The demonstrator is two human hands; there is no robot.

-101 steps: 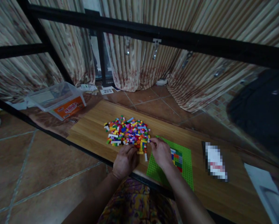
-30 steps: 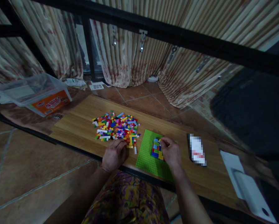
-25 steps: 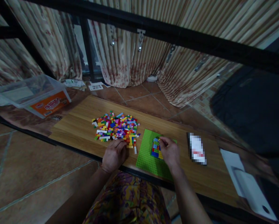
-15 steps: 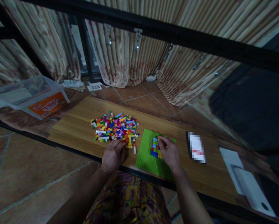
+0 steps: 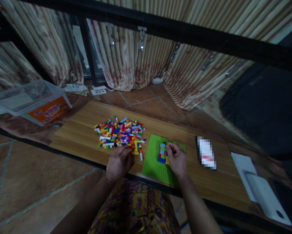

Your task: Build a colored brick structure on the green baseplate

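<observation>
My right hand (image 5: 177, 160) is over a green studded baseplate (image 5: 151, 165), its thumb and fingers pinched at the upper right side of a small block of toy bricks (image 5: 162, 155). Blue, light blue, red, green and yellow show in that block; my fingers cover its right part. Whatever lies between the fingertips is hidden. My left hand (image 5: 118, 163) rests at the table's front edge, fingers curled together, beside a heap of loose toy bricks (image 5: 121, 131). A yellow piece (image 5: 136, 148) and a white brick (image 5: 141, 156) lie just right of its fingertips.
A clear plastic box (image 5: 36, 102) with an orange label stands at the far left. Right of the baseplate lies a dark-edged, blurred-out item (image 5: 206, 153). Farther right are a white sheet (image 5: 243, 172) and a white board-like object (image 5: 268, 198). Curtains (image 5: 126, 61) hang behind the wooden table (image 5: 82, 123).
The pinched fingers of my right hand have shifted slightly at the brick block, and a yellow bit seen by the fingertips earlier is no longer visible there. My left hand stays put.
</observation>
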